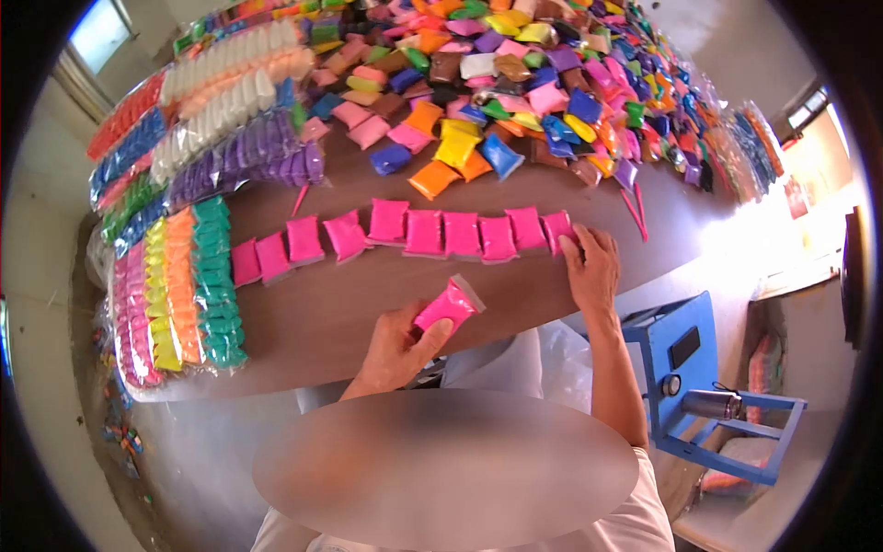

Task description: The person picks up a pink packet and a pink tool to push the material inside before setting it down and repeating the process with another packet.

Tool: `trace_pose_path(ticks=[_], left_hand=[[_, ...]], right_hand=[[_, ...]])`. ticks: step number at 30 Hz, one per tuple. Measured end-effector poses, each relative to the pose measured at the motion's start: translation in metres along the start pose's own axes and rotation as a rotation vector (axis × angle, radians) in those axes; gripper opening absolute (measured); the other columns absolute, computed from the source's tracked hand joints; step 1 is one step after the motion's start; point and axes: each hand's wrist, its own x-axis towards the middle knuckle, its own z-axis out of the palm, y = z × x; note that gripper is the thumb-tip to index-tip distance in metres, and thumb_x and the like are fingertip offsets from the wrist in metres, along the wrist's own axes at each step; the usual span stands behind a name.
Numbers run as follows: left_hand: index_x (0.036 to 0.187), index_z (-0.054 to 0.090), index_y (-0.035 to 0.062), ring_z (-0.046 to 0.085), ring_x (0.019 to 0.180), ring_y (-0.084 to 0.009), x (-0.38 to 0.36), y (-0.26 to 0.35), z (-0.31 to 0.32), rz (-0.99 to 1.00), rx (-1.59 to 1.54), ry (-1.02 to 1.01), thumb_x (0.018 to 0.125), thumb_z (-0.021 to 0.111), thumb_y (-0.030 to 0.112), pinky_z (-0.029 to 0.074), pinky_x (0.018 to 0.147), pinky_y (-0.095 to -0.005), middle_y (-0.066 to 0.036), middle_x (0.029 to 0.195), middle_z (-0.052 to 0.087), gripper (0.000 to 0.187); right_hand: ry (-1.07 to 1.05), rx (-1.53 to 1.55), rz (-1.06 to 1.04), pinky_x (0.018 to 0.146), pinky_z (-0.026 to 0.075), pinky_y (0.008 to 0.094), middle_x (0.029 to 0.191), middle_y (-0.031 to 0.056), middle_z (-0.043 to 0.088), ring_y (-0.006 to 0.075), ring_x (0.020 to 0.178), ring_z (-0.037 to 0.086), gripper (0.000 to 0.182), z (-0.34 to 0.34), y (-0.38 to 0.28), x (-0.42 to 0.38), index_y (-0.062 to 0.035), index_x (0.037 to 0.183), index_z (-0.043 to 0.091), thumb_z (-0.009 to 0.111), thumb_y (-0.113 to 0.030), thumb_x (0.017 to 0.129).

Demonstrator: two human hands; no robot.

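Observation:
My left hand (394, 348) is closed around a small bright pink clay packet (447, 309) in clear wrap, held tilted above the near edge of the table. To the right, my right hand (593, 269) has its thumb and fingers at the edge of the end pink packet (556, 230), seemingly pinching it. That packet belongs to an uneven row of several pink packets (423, 232) lying side by side across the brown table (317, 317).
A big heap of multicoloured packets (460, 143) covers the far side. Bundled packets, such as teal ones (216, 285) and purple ones (248, 156), lie at left. Pink sticks (636, 216) rest at right. A blue stool (685, 368) with a metal bottle (710, 405) stands beside the table.

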Motion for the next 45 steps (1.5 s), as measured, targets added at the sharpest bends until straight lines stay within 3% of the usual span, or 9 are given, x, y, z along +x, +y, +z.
trace_pose_path(ticks=[5,8,12,16,18,24,30,37,45], left_hand=[[0.103,0.065,-0.0022,0.048,0.059,-0.008,0.001,-0.009,0.001,0.094,0.027,0.019,0.093,0.068,0.034,0.042,0.053,-0.0278,-0.003,0.066,0.055,0.038],[0.104,0.065,-0.0018,0.051,0.057,-0.0107,0.0,-0.007,0.0,0.124,0.03,0.049,0.093,0.067,0.035,0.044,0.053,-0.03,-0.007,0.066,0.057,0.038],[0.104,0.065,-0.0001,0.056,0.055,-0.0163,0.0,0.003,-0.003,0.108,0.094,-0.002,0.094,0.066,0.034,0.047,0.055,-0.0328,-0.012,0.067,0.059,0.036],[0.103,0.064,0.0011,0.055,0.056,-0.016,-0.001,-0.005,-0.004,0.217,0.041,0.011,0.095,0.063,0.034,0.048,0.056,-0.0324,-0.01,0.066,0.059,0.033],[0.101,0.065,0.0004,0.05,0.061,-0.0115,-0.002,-0.007,-0.003,0.213,-0.009,0.005,0.098,0.059,0.034,0.044,0.055,-0.0298,-0.005,0.067,0.056,0.034],[0.087,0.06,-0.0006,0.047,0.058,-0.0136,-0.012,-0.009,-0.015,0.071,-0.172,-0.018,0.1,0.056,0.025,0.043,0.053,-0.0344,-0.004,0.064,0.052,0.029],[0.085,0.061,-0.0001,0.043,0.061,-0.0096,-0.046,-0.013,-0.021,0.193,0.084,-0.017,0.102,0.054,0.03,0.038,0.053,-0.029,-0.002,0.065,0.049,0.036],[0.094,0.065,-0.0011,0.043,0.06,-0.0091,-0.052,-0.009,-0.018,0.186,0.026,0.002,0.099,0.06,0.026,0.039,0.052,-0.0294,-0.003,0.065,0.051,0.028],[0.087,0.066,0.0026,0.054,0.055,-0.0198,-0.05,-0.019,-0.02,0.177,0.062,-0.041,0.092,0.066,0.019,0.045,0.053,-0.0345,-0.011,0.067,0.059,0.018]], right_hand=[[-0.09,-0.019,0.077,0.086,0.047,0.0433,0.106,0.0141,0.064,0.0339,0.099,0.058,0.027,-0.003,-0.007,0.015,-0.0053,0.108,0.069,0.067,-0.026,0.09],[0.203,-0.02,-0.169,0.081,0.049,0.0391,0.102,0.0125,0.065,0.0291,0.091,0.061,0.028,-0.01,-0.03,0.012,-0.0043,0.111,0.068,0.067,-0.024,0.091],[-0.504,0.783,-0.033,0.072,0.05,0.0308,0.095,0.0069,0.065,0.016,0.082,0.062,0.039,-0.027,-0.094,-0.019,-0.0041,0.123,0.061,0.069,-0.022,0.09],[-0.767,0.924,-0.037,0.069,0.05,0.0283,0.092,0.003,0.063,0.0119,0.082,0.061,0.037,-0.022,-0.132,-0.021,-0.0049,0.121,0.06,0.07,-0.021,0.09],[-1.107,1.206,0.33,0.063,0.048,0.0236,0.089,-0.0005,0.061,0.0071,0.077,0.058,0.03,-0.02,-0.131,-0.013,-0.0062,0.114,0.06,0.072,-0.019,0.089],[-0.59,1.136,0.389,0.057,0.044,0.0204,0.076,-0.0055,0.058,0.0032,0.067,0.052,0.02,0.021,-0.132,-0.013,-0.0078,0.096,0.064,0.076,-0.019,0.085],[-0.689,0.756,-0.07,0.058,0.046,0.0331,0.069,0.0049,0.058,0.0148,0.064,0.058,0.029,0.046,-0.199,-0.019,-0.0036,0.075,0.064,0.076,-0.029,0.083],[-0.427,0.54,-0.451,0.06,0.051,0.0404,0.081,0.0084,0.063,0.0291,0.075,0.065,0.035,0.082,-0.237,-0.021,-0.0098,0.107,0.061,0.072,-0.034,0.084],[-0.508,0.42,-0.835,0.06,0.054,0.0441,0.081,0.0117,0.066,0.0337,0.076,0.067,0.044,0.078,-0.233,-0.006,-0.0084,0.11,0.059,0.068,-0.044,0.086]])
